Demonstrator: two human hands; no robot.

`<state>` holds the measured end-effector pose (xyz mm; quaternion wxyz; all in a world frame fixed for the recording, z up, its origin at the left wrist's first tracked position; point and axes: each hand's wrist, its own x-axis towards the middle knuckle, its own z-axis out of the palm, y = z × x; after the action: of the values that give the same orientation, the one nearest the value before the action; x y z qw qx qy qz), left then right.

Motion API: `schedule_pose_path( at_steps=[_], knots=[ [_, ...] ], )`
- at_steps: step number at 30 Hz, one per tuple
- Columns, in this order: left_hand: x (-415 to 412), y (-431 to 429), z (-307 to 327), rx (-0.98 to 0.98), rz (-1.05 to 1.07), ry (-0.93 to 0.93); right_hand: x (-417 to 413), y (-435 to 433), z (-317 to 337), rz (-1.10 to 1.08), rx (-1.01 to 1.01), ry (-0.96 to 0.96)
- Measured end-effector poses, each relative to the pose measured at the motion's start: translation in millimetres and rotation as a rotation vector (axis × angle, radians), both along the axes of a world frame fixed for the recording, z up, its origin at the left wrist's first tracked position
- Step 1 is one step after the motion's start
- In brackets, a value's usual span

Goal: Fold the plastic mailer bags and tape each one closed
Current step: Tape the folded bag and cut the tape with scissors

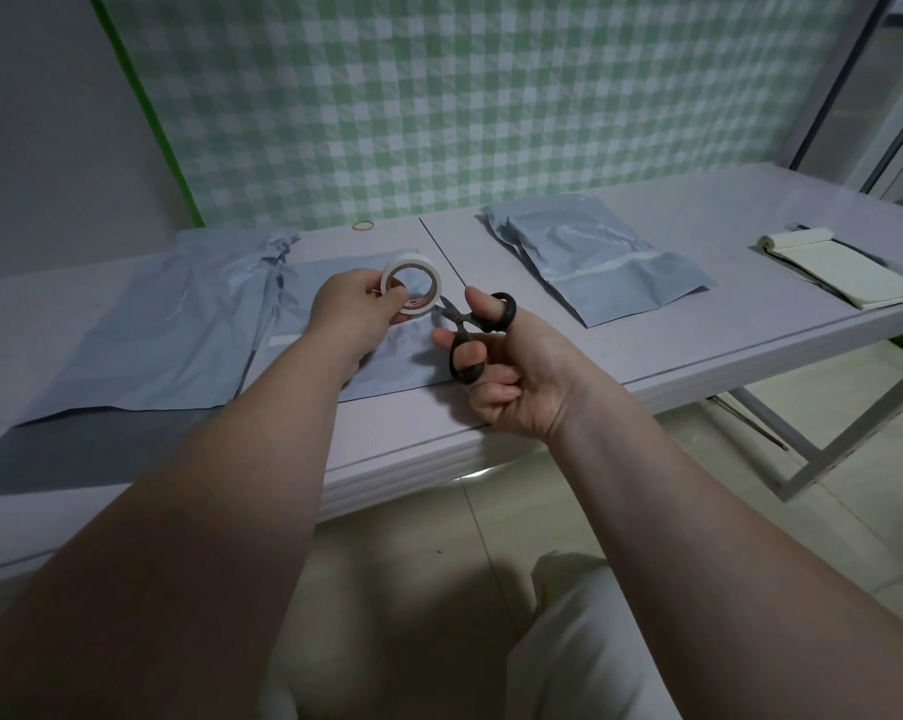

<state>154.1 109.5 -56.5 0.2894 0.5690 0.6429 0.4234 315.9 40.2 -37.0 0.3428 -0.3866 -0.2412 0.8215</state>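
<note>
I am at the taping step, I judge: my left hand pinches the tape by its rim, thumb at the near edge and fingers behind, holding the roll upright above the table; my right hand grips the scissors, thumb through one loop and fingers curled through the other, the blade tips just beside the roll's lower right edge; whether a free end of tape lies between the blades I cannot tell. The bag I mean to seal lies flat under both hands, near the front edge; a larger bag lies to its left, overlapping it, seemingly not yet folded; a third bag lies well apart on the right, folded, with a pale strip across it, so that one looks finished. Next I need a short length of tape drawn clear of the roll and held taut, the blades squared across it; a slack strip would likely curl back on itself, and then it must be laid over the flap.
</note>
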Motion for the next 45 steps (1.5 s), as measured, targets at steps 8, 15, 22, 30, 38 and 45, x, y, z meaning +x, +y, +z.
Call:
schedule_pose_path(
  at_steps=[8, 15, 22, 30, 38, 45],
  knots=[
    [0, 1, 0, 0.008, -0.007, -0.019, -3, 2, -1, 0.012, 0.027, -0.015],
    [0, 3, -1, -0.001, -0.011, -0.090, -4, 3, -3, -0.004, 0.042, -0.040],
    [1, 3, -1, -0.017, -0.027, -0.131, -3, 8, 0, 0.001, 0.017, -0.062],
    [-2, 5, -1, -0.052, -0.040, -0.188, -4, 15, 4, 0.019, 0.026, -0.133],
    [-4, 6, 0, -0.084, -0.045, -0.279, -6, 15, 1, 0.037, 0.065, -0.163],
    [-2, 6, 2, -0.101, -0.028, -0.286, -2, 15, 2, 0.072, 0.083, -0.155]
  ],
)
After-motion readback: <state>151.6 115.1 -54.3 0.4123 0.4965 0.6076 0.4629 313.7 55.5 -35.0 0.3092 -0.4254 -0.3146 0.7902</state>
